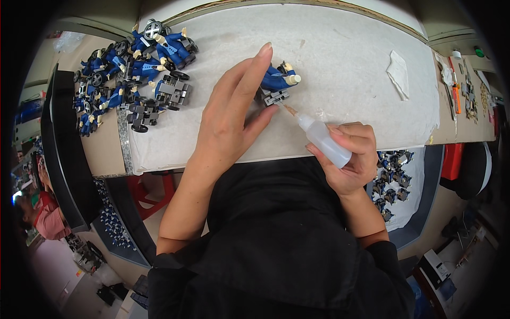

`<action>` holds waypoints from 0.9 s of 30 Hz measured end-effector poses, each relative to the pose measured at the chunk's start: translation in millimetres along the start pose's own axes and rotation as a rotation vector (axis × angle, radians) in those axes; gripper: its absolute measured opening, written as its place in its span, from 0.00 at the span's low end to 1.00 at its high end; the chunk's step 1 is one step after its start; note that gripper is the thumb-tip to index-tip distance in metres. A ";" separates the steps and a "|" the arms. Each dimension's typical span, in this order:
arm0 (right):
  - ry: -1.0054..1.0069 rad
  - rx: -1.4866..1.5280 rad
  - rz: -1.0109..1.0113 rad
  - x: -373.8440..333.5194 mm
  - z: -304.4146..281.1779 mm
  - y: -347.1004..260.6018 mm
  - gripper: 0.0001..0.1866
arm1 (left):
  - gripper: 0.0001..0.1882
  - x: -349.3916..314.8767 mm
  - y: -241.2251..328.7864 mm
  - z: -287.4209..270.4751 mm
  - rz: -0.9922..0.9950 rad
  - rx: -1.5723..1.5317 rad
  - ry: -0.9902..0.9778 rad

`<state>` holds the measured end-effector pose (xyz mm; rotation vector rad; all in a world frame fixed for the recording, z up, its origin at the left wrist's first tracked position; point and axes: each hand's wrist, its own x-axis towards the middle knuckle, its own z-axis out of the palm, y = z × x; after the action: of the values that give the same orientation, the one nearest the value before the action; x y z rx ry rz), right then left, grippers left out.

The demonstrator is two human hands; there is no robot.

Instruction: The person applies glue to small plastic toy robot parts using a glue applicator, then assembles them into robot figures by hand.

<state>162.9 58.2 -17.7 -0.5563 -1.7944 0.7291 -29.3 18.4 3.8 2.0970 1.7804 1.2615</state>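
Note:
My left hand (227, 109) reaches over the white sheet, its thumb and fingers around a small blue-clothed toy figure (281, 80) with a grey plastic chassis part (275, 98) beneath it. Part of the figure is hidden behind my fingers. In my right hand (355, 154) is a translucent white squeeze bottle (328, 142), tilted so that its narrow tip points at the grey part. The tip is at or very close to that part; whether it touches I cannot tell.
Several blue toy figures with black wheels (114, 74) are heaped at the left of the white sheet (340, 42). A torn white paper piece (398, 76) and an orange-handled tool (456, 98) lie at the right. Below the bench, a tray (417, 175) holds more figures.

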 end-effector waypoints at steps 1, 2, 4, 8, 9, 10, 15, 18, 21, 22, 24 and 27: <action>-0.003 -0.001 -0.003 0.0 0.1 0.0 0.23 | 0.45 0.4 0.7 1.2 -0.011 -0.031 0.034; -0.002 -0.003 -0.002 0.2 0.2 -0.4 0.23 | 0.43 0.3 1.0 2.1 -0.021 -0.064 0.067; -0.006 -0.016 -0.007 1.3 0.2 -1.3 0.23 | 0.43 0.3 1.4 2.1 -0.022 -0.064 0.066; 0.000 -0.001 0.005 1.5 -0.5 -1.8 0.23 | 0.43 0.4 2.3 0.5 -0.025 -0.057 0.066; 0.000 -0.004 0.008 1.2 -1.0 -1.7 0.23 | 0.43 0.2 1.8 1.1 -0.026 -0.058 0.066; 0.001 -0.006 0.011 0.8 -1.5 -1.5 0.23 | 0.43 0.0 1.1 1.8 -0.023 -0.062 0.066; 0.007 -0.012 0.008 -0.7 -2.9 -0.8 0.24 | 0.46 -0.1 0.1 -1.7 0.008 -0.008 0.022; 0.009 0.016 0.002 -1.2 -5.6 0.2 0.24 | 0.46 -0.7 0.4 -1.6 -0.011 -0.007 0.011; -0.018 0.017 -0.001 -0.9 -6.9 -0.2 0.24 | 0.47 -0.3 0.1 -1.1 -0.014 -0.012 0.012; -0.033 0.021 -0.001 -0.6 -7.0 -0.4 0.24 | 0.47 -0.1 0.1 -1.1 -0.014 -0.014 0.015; -0.039 0.018 -0.005 0.2 -6.2 -1.1 0.24 | 0.47 0.3 0.4 -1.1 -0.015 -0.015 0.017; -0.046 0.014 -0.009 1.5 -5.3 -2.0 0.23 | 0.43 0.2 0.4 0.4 -0.022 -0.067 0.078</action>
<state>167.4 59.0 -14.0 -0.5258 -1.8321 0.7538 -28.7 18.6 3.9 2.0135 1.7601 1.3954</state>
